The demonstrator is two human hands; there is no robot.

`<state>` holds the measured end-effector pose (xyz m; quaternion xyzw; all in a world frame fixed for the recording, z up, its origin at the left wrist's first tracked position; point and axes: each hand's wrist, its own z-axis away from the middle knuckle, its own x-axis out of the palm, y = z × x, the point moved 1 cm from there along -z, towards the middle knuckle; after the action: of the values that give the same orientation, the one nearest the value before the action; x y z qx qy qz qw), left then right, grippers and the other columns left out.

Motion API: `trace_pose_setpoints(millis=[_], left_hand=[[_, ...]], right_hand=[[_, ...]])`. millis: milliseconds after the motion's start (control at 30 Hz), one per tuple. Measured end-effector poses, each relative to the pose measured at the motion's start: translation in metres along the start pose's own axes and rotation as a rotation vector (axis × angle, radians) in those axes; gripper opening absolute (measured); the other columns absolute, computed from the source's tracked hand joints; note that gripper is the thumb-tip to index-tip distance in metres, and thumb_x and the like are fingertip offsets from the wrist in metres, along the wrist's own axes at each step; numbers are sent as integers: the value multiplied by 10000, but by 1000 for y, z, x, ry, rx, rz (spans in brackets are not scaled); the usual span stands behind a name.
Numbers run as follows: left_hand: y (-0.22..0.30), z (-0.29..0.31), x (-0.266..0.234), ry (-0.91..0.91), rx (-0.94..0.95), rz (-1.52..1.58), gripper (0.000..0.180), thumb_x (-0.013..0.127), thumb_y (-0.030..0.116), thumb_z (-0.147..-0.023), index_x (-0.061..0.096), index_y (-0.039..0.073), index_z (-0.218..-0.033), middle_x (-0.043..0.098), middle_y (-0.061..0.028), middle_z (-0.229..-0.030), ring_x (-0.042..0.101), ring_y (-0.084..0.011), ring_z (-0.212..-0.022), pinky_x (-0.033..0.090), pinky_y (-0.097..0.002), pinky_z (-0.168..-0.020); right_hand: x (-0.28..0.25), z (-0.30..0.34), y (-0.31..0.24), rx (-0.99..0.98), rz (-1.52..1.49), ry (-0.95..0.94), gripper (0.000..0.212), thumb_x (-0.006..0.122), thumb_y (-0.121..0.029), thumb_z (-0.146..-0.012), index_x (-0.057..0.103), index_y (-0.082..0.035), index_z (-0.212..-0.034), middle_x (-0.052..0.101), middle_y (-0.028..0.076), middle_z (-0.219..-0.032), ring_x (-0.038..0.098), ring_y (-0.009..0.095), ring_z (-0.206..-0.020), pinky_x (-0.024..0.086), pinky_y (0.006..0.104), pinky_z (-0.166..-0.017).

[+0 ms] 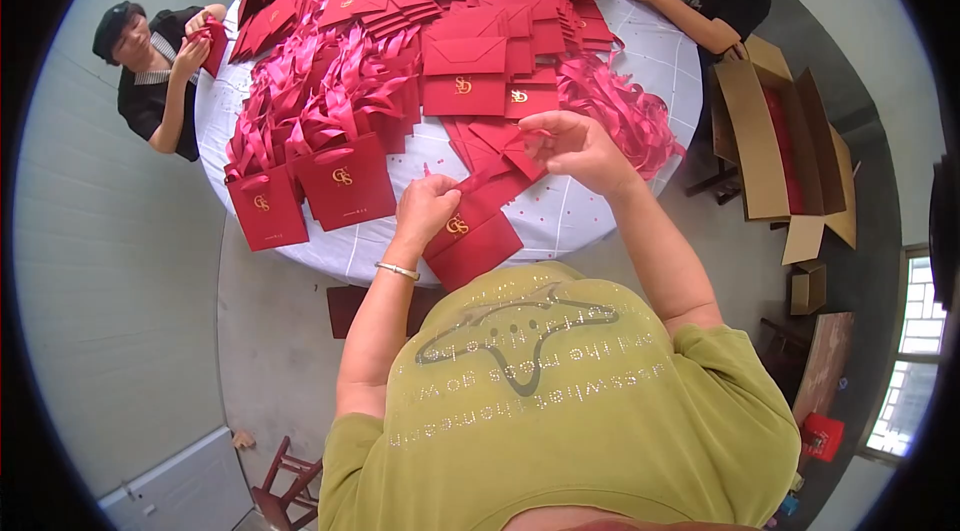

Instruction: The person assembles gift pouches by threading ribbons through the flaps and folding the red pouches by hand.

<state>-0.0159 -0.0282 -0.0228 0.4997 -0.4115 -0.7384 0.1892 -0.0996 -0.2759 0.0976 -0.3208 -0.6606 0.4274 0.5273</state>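
Head view, landmark: round table (565, 221).
Bag in work: red bag (475, 256) is lying at the table's near edge.
Left hand (425, 206): is pinching a pink ribbon (484, 174).
Right hand (575, 151): is hovering apart from the left — grip, cannot tell.
Ribboned bags (345, 181): are standing table-left, apparently done.
Flat bags (465, 56): are lying table-centre — seemingly outstanding, loose ribbons (625, 116) table-right.

On my feed, both forearms (665, 249) reach forward, bare. I find the left hand (427, 207) closed, thumb against curled fingers. I record the right hand (582, 153) farther forward, fingers bent toward the thumb; fingertip contact I cannot confirm.
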Motion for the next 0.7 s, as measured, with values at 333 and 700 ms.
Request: trace_pose_setpoints(millis=[333,700], left_hand=[[10,7,-11,29,63,114,236,534,8,-791,574,-46,-1017,702,-176,-842,698,-284,-834,527,-357,-759],[4,14,-32,-68,263,89,207,568,-29,-796,572,5,-1000,703,-116,-875,685,-211,-884,525,-341,-773]], right_hand=[[23,-40,18,-161,453,227,128,605,-116,-953,675,-11,-973,680,20,-929,609,98,-855,489,249,-793],[27,-47,125,-193,1136,42,124,651,-71,-809,717,-25,-902,661,160,-877,656,330,-827,532,393,-759]])
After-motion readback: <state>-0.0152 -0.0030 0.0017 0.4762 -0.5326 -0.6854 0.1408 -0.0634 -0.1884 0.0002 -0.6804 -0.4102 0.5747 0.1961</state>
